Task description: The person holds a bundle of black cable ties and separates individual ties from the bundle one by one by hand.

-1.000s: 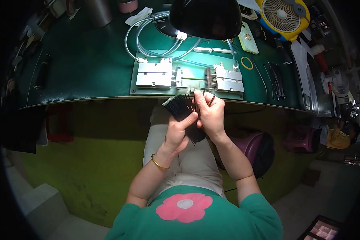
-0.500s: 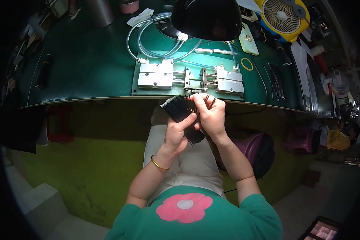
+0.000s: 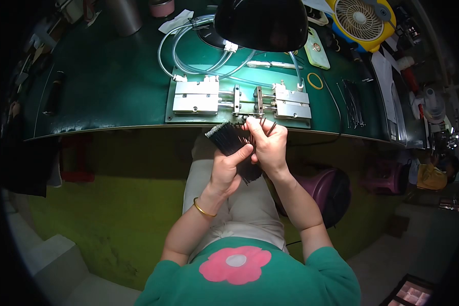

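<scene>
My left hand [image 3: 224,169] is closed around a thick bundle of thin black wires [image 3: 225,140], thumb laid across it. Pale tips line the bundle's upper left end, while its lower end pokes out below my fingers. Close beside it, my right hand [image 3: 270,149] pinches a few black wires that stick up past its fingers; how many is hard to see. Both hands are over my lap, just in front of the table edge. Directly beyond my right fingertips is a metal fixture with a left cylinder block [image 3: 195,98], a right cylinder block [image 3: 292,104] and two facing jaws [image 3: 259,100] standing apart.
Clear air hoses [image 3: 176,48] loop behind the fixture, under a black lamp head [image 3: 261,23]. On the right of the green table [image 3: 112,86] lie more black wires [image 3: 353,104], a rubber band [image 3: 315,81], a phone [image 3: 317,49] and a yellow fan [image 3: 361,23].
My right fingertips have shifted slightly up towards the fixture, and the wires in them sit at a slightly different angle. My left hand keeps its hold on the bundle.
</scene>
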A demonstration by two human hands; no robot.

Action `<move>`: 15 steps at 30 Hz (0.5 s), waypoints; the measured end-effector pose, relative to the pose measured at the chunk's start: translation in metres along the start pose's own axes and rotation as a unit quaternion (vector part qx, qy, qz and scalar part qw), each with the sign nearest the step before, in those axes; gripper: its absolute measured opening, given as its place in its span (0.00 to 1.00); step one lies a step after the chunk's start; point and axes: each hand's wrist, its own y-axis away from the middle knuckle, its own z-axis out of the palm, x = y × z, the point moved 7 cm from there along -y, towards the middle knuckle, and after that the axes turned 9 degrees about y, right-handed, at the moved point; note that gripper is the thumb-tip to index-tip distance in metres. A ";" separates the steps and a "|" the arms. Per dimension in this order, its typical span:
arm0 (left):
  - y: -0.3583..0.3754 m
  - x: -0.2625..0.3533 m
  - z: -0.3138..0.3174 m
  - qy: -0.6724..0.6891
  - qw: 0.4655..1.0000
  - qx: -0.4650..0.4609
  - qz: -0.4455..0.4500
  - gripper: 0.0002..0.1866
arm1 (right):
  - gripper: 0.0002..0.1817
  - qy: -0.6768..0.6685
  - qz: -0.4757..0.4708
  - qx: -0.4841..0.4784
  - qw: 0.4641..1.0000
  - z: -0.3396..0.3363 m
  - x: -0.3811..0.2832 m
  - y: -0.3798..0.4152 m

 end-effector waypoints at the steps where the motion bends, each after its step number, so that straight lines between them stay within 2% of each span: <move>1: 0.000 0.000 0.000 -0.003 1.000 0.004 0.001 0.09 | 0.11 -0.001 0.005 0.000 1.000 0.000 0.001 0.000; 15: 0.004 0.002 -0.003 -0.015 1.000 0.009 -0.008 0.06 | 0.11 -0.003 0.003 -0.011 1.000 0.005 -0.003 0.005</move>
